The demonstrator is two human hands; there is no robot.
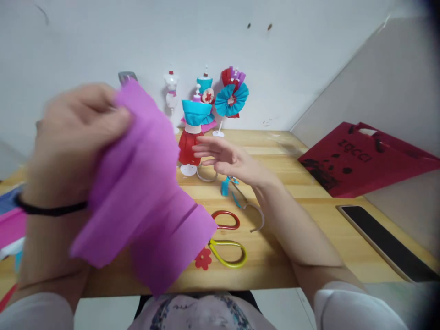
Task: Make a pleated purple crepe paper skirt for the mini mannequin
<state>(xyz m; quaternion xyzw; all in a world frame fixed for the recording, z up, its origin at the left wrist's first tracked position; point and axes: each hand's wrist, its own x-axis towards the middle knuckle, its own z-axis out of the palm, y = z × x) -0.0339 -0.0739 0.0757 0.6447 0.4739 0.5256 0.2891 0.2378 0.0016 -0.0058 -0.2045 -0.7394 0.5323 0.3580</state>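
1. Counts: one purple sheet (147,165), four small dress forms, one pair of scissors (233,265) with one red and one yellow loop, one red flower cutout (203,259), one phone (385,240), one red bag (364,160).
2. Dress forms: white one (171,83) at back left; blue-topped one (205,82) at back middle; blue-and-red one (191,145) in front; one with a big blue flower (231,101) at right.
3. Left hand (79,133): raised, bent at the wrist, black band on the wrist. Grip narrow, thumb and fingers pinching the purple sheet by its upper left edge.
4. Purple sheet: in the air, hanging in folds above the near left of the counter (275,270).
5. Right hand (227,158): forearm reaches in from lower right, fingers extended to the left, thumb apart. Grip wide, well apart from the sheet, nearest the blue-and-red form.
6. Below the right hand: blue scraps (225,186) and a curled pale strip (263,216). Scrap count unclear.
7. Scissor blades hidden; sheet overlaps that area. Flower cutout just beside the yellow loop.
8. Left hand and sheet blurred. Colored items at far left cut off, too unclear to count. Blue-topped form partly behind the front one.
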